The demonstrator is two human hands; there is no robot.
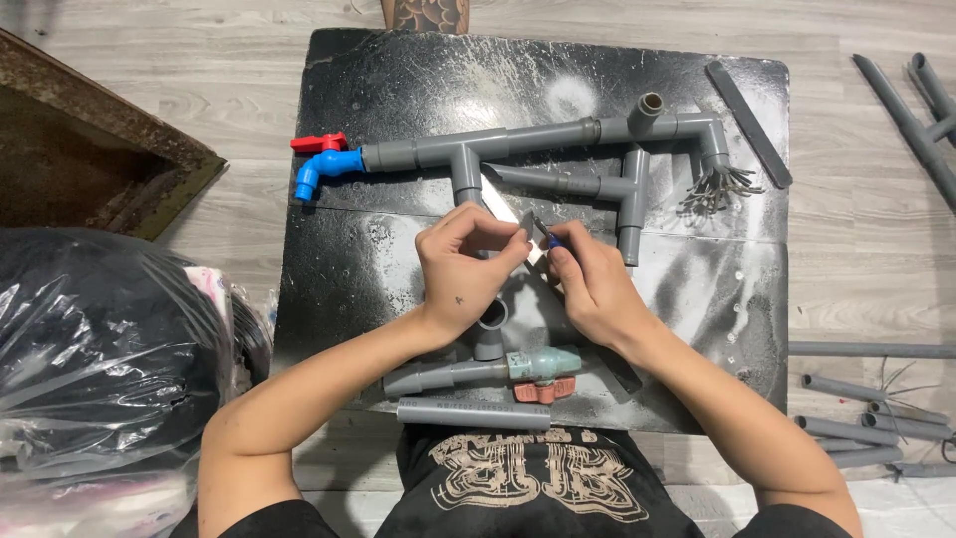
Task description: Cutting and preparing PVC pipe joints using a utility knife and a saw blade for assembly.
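The head view is evenly and fairly brightly lit from above, with soft, short shadows under the forearms. The black counter [349, 279] shows pale, chalky sheen at the upper middle and right. Glare streaks the clear plastic bag [90, 349] at lower left. Focus is sharp in the centre; the frame's edges bow slightly, and the upper-left corner falls dim.
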